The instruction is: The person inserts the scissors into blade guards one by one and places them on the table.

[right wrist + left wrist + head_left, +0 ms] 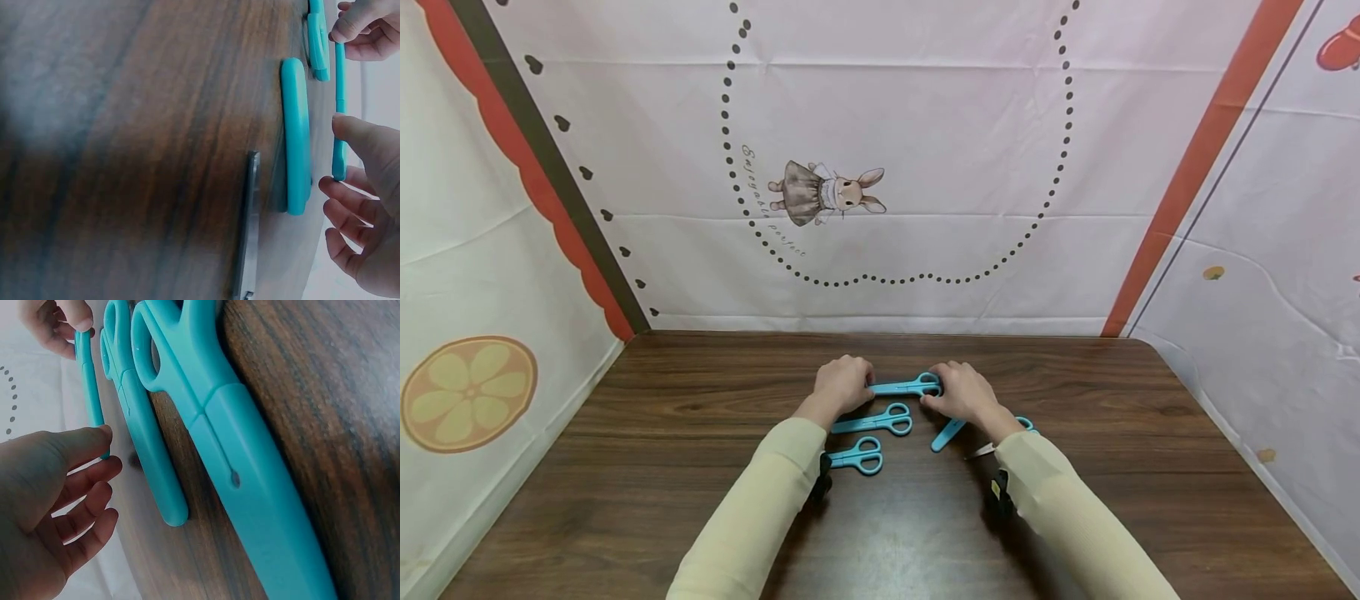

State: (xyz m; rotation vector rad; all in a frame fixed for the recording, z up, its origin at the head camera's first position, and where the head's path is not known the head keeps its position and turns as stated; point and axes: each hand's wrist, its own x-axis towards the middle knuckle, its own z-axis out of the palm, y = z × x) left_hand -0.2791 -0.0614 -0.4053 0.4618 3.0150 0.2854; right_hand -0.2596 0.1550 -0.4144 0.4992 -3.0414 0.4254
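Observation:
Both hands hold one pair of turquoise sheathed scissors (898, 388), farthest back of the scissors on the table. My left hand (844, 385) pinches the tip of its sheath between thumb and index finger. At the handle loops, my right hand (962, 392) grips the other end with thumb and fingertips. In the left wrist view these scissors (91, 387) stretch between the two hands, beyond two more sheathed pairs. Nearer me lie the middle scissors (891, 420) and the front scissors (859, 456), whose tip is hidden by my left sleeve.
Under my right wrist lies a loose turquoise sheath (948, 434). Beside it is a bare metal scissor blade (249, 231), with a turquoise handle (1025, 423) showing past the right forearm. The brown wooden table (700, 467) meets a printed white cloth (955, 167) at its back edge.

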